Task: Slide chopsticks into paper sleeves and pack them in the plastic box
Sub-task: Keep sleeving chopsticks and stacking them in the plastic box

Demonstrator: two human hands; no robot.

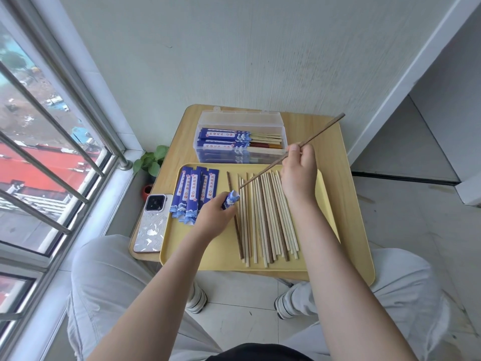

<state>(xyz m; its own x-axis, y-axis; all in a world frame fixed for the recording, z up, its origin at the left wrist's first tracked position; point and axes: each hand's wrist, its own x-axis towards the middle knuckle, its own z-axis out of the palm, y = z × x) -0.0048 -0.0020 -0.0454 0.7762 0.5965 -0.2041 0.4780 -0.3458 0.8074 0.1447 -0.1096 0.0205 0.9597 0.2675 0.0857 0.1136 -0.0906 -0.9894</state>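
A dark chopstick [291,157] is pinched in the right hand [298,173], tip aimed at the sleeve [230,200] clamped in the left hand [214,217]; at twelve o'clock, the box [239,136] waits. A misaimed tip could crumple the sleeve mouth.

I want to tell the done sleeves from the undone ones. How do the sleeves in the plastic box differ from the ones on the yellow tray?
The sleeves in the plastic box have chopstick ends sticking out of their right ends; the sleeves on the yellow tray lie flat and show no chopsticks. The boxed ones lie stacked crosswise, left to right; the tray ones lie fanned out, running away from the person. Both sets are blue with the same white label and wave print.
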